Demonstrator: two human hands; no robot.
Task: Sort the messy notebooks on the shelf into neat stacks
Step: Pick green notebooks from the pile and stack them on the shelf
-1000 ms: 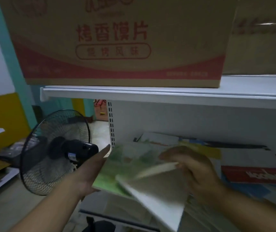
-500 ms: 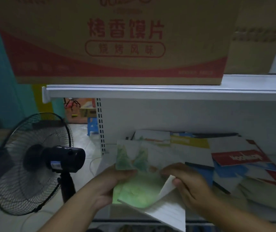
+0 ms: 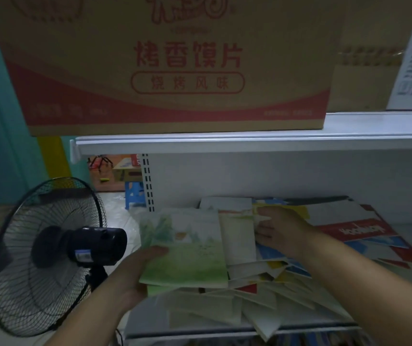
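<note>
The left hand (image 3: 135,278) holds a green notebook (image 3: 187,250) by its lower left corner, thumb pressed on the cover and fingers curled underneath. The notebook lies nearly flat at the left end of the shelf (image 3: 225,333), its cover facing up. It sits over a loose heap of notebooks (image 3: 262,298) that spreads across the shelf at all angles, some of them poking past the front edge. The right hand (image 3: 281,231) lies palm down further back on the heap, its fingers reaching left to the edge of a pale notebook (image 3: 237,240) just beside the green one. I cannot tell whether it grips that notebook or only touches it. To the right of this hand lies a red and white notebook (image 3: 357,228), tilted on the heap. A large cardboard box (image 3: 175,66) with red print stands on the upper shelf (image 3: 225,144). Left of the shelves stands a black fan (image 3: 45,250), and behind it a blue stool (image 3: 134,193) on the floor.
</note>
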